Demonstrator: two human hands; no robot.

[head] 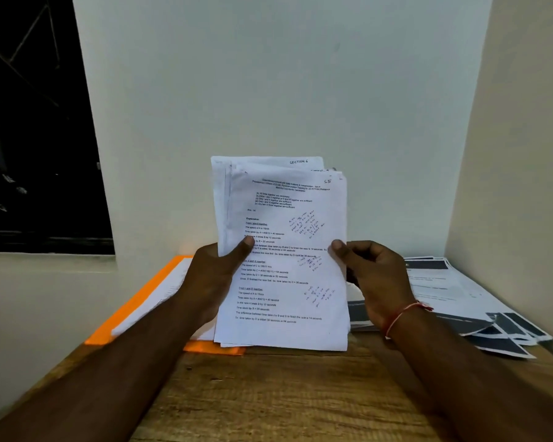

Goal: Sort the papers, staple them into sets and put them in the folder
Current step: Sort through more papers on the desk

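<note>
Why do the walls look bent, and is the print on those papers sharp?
Head view: the wide-angle lens bows the walls; the stack of papers, gripped by the left hand and right hand, is sharp centrally; the orange folder looks softer.

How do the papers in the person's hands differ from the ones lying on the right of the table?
The held stack stands upright, gripped by the left hand and right hand; the right-side papers lie flat on the table, fanned out. The held stack's front page is white with small text and handwritten notes; the right-side papers carry large dark blocks. Both are printed sheets.
</note>
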